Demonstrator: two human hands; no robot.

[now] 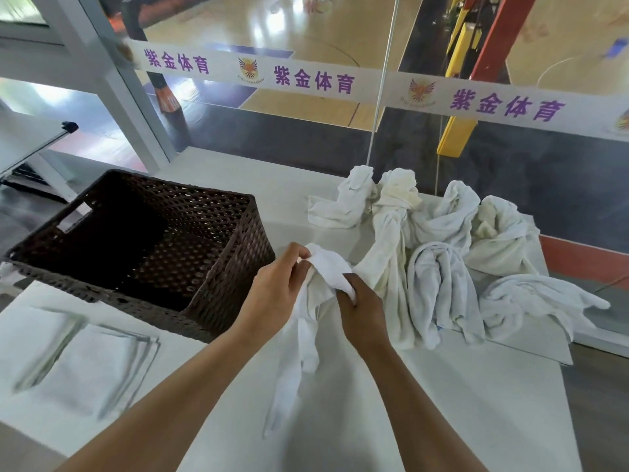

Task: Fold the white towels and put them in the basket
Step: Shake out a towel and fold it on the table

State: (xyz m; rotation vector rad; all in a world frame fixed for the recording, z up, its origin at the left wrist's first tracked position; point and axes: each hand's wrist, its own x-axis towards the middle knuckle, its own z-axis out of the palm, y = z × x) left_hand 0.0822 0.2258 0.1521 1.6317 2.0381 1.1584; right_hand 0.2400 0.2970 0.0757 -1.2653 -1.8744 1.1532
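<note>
Currently both hands at frame centre pinch one white towel (326, 270): left hand (275, 291) at its top edge, right hand (360, 308) just beside; the rest hangs to the surface (459, 403). Basket (218, 267) left, crumpled towel pile (442, 247) right.
</note>
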